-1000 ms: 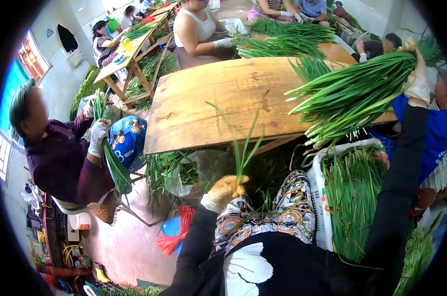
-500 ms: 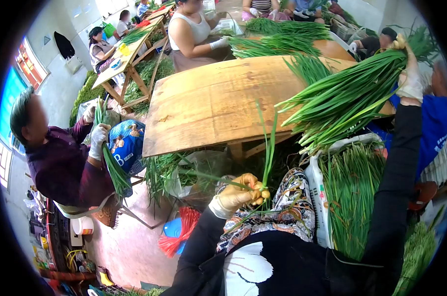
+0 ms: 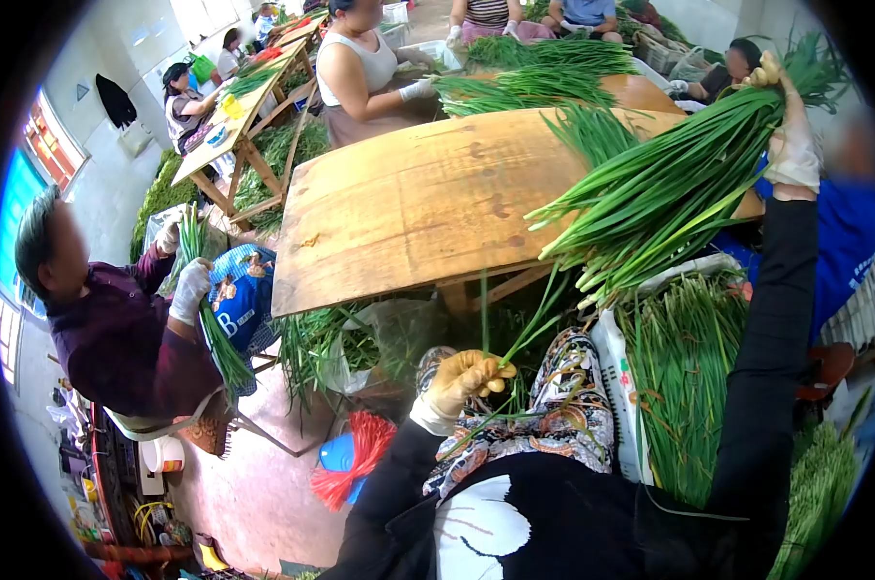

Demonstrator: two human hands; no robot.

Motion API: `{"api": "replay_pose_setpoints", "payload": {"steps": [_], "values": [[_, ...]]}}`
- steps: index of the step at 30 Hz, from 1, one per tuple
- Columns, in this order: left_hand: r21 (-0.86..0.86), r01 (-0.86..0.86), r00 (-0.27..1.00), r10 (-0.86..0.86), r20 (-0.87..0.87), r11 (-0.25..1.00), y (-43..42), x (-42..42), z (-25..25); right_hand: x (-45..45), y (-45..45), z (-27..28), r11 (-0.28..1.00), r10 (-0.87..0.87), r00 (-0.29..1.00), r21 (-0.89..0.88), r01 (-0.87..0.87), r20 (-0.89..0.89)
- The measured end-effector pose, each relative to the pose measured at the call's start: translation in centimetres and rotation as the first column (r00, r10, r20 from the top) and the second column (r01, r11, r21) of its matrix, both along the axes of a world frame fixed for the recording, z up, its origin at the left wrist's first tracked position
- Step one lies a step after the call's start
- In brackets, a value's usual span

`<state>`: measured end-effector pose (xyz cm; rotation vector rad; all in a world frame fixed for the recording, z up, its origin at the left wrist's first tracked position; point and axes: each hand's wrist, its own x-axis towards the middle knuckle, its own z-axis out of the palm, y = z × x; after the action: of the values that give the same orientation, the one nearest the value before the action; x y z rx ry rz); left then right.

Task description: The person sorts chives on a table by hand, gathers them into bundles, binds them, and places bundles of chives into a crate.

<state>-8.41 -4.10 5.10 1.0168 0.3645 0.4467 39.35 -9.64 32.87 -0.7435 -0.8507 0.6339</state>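
Note:
My right hand (image 3: 791, 145) is raised at the upper right, its gloved fingers wrapped round a large bunch of long green chives (image 3: 655, 198). The leaves fan out left and down over the table's right corner. Low over my lap, my gloved left hand (image 3: 464, 387) is closed on a few loose chive stalks (image 3: 532, 333). These lean up to the right from its fingers. Beside my right leg stands a white crate (image 3: 606, 377) packed with more chives (image 3: 684, 387), below the raised bunch.
A wooden table (image 3: 408, 208) stands ahead, with chives (image 3: 553, 82) piled beyond it. A co-worker (image 3: 118, 319) sits at the left holding chives. Red ties (image 3: 360, 454) lie on a blue stool near my left forearm. Another person in blue (image 3: 848, 232) is close at the right.
The stalks at my left hand stood nearly upright and now lean lower to the right. The fingers have curled further over. My right hand still holds the large bunch up, slightly shifted left in view.

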Motion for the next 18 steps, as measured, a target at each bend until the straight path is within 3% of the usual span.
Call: {"api": "replay_pose_setpoints", "payload": {"steps": [3,4,5,7,8,10,13,14,15,17,18], "values": [[-0.128,0.060,0.990,-0.042,0.134,0.990,0.8,-0.2,-5.3,-2.4,-0.7,1.1,0.994,0.086,0.996,0.071,-0.086,0.009],[-0.338,0.156,0.986,-0.128,0.104,0.928,1.3,-0.6,-6.7,-3.1,-0.7,1.5,0.986,0.129,0.992,0.106,-0.130,0.018],[-0.648,0.211,0.976,-0.120,0.183,0.732,1.6,-1.0,-8.9,-3.2,-1.1,1.9,0.986,0.127,0.992,0.106,-0.128,0.016],[-0.816,0.240,0.967,-0.059,0.247,0.525,1.6,-1.3,-9.9,-3.3,-1.6,2.3,0.992,0.126,0.992,0.018,-0.126,-0.008],[-0.819,0.238,0.968,-0.056,0.245,0.521,1.5,-1.3,-10.3,-2.5,-1.6,2.2,0.969,0.248,0.969,0.016,-0.248,0.007],[-0.736,0.326,0.944,-0.167,0.284,0.593,1.1,-0.8,-9.9,-1.5,-1.2,2.0,0.945,0.324,0.945,0.013,-0.325,0.051],[-0.721,0.392,0.920,-0.243,0.307,0.572,0.7,-0.8,-8.8,-1.1,-1.3,1.5,0.975,0.214,0.975,-0.067,-0.210,0.058],[-0.744,0.316,0.938,-0.311,0.153,0.589,0.4,-1.2,-9.3,-1.1,-0.8,1.0,0.956,0.292,0.956,-0.047,-0.290,0.035],[-0.770,0.285,0.940,-0.323,0.108,0.571,0.3,-1.2,-9.9,-1.1,-0.6,0.7,0.932,0.363,0.932,-0.021,-0.363,0.017],[-0.682,0.023,0.950,-0.228,-0.213,0.731,0.2,-1.4,-12.0,-1.1,0.0,0.2,0.924,0.382,0.923,-0.004,-0.382,0.055],[-0.643,-0.003,0.947,-0.205,-0.249,0.766,0.7,-1.4,-14.3,-1.2,0.0,0.4,0.918,0.393,0.914,0.017,-0.397,0.101]]}}
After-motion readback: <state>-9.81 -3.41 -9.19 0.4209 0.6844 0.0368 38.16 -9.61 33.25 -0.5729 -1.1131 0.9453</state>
